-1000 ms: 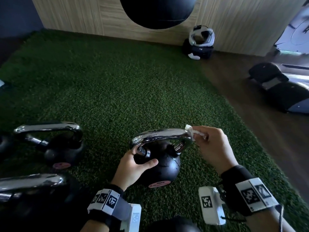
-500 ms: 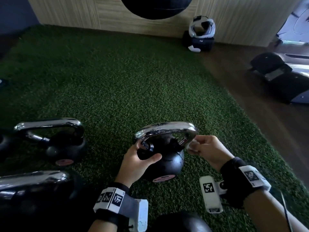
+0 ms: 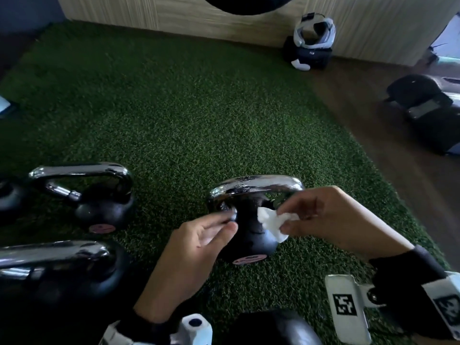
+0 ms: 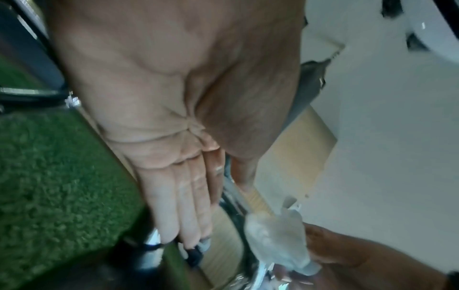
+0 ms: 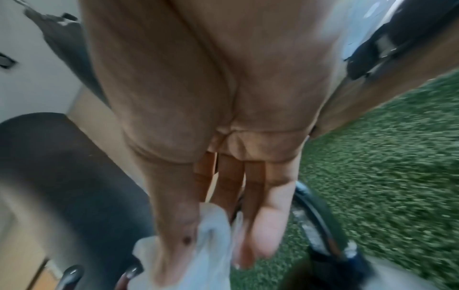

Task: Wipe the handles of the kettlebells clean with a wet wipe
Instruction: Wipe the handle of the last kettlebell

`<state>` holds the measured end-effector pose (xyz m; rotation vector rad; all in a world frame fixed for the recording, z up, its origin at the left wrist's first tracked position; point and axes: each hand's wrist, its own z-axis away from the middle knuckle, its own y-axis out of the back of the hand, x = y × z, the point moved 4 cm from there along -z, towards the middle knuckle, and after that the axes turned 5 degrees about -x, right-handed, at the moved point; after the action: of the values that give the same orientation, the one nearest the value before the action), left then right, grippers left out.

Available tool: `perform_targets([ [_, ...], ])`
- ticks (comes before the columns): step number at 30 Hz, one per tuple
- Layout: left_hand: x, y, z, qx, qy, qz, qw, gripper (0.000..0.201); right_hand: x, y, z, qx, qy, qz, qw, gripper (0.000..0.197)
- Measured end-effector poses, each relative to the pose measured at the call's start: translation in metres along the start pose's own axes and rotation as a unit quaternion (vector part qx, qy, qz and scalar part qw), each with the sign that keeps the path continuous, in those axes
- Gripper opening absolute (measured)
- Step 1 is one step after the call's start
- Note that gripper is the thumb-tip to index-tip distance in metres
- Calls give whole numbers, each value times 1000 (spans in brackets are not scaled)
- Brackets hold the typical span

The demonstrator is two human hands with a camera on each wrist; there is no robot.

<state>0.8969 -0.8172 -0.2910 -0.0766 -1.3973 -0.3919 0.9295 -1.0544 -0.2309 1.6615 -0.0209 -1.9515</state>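
Note:
A black kettlebell [image 3: 249, 237] with a chrome handle [image 3: 256, 185] stands on green turf, centre of the head view. My left hand [image 3: 224, 224] lies against its left side near the handle's base, fingers straight [image 4: 188, 215]. My right hand [image 3: 283, 220] pinches a crumpled white wet wipe [image 3: 270, 224] between thumb and fingers, in front of the bell's body just below the handle's right end. The wipe [image 5: 206, 264] also shows in the right wrist view and, blurred, the wipe [image 4: 278, 245] in the left wrist view. Two more chrome-handled kettlebells [image 3: 99, 207] [image 3: 57, 270] stand to the left.
Turf [image 3: 186, 115] spreads ahead to a wooden wall. White and black headgear [image 3: 313, 43] sits at the wall. Black bags [image 3: 423, 108] lie on the wooden floor to the right. A dark ball [image 3: 249, 3] hangs overhead. A dark rounded object [image 3: 273, 327] sits close in front.
My right hand came off the handle's right end and moved down and left with the wipe. My left hand let go of the handle's base and straightened its fingers.

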Motion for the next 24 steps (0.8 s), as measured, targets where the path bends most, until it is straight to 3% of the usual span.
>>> perform_targets([
  [1, 6, -3, 0, -5, -17, 40, 999, 46, -12, -5, 1, -4, 21, 9, 1000, 26],
  [3, 17, -10, -2, -26, -38, 92, 995, 43, -29, -13, 0, -11, 52, 28, 998, 26],
  [7, 32, -24, -8, -57, -2, 225, 973, 42, -42, -21, 0, 33, 98, 90, 991, 31],
  [13, 36, -27, -14, -53, -14, 224, 973, 30, -49, -33, -4, 128, 205, 254, 936, 40],
  [16, 40, -21, -12, -29, -25, 238, 971, 28, -44, -25, 1, 108, 210, 223, 946, 53],
  [19, 56, -9, -5, 46, -137, 69, 987, 33, -11, 3, 9, 123, 160, 99, 974, 48],
  [22, 73, -4, -5, 185, -235, -97, 949, 36, 52, 33, 5, 192, 25, 24, 981, 33],
  [24, 81, -12, -15, 209, -269, -203, 918, 35, 85, 33, -6, 150, -64, 14, 987, 42],
])
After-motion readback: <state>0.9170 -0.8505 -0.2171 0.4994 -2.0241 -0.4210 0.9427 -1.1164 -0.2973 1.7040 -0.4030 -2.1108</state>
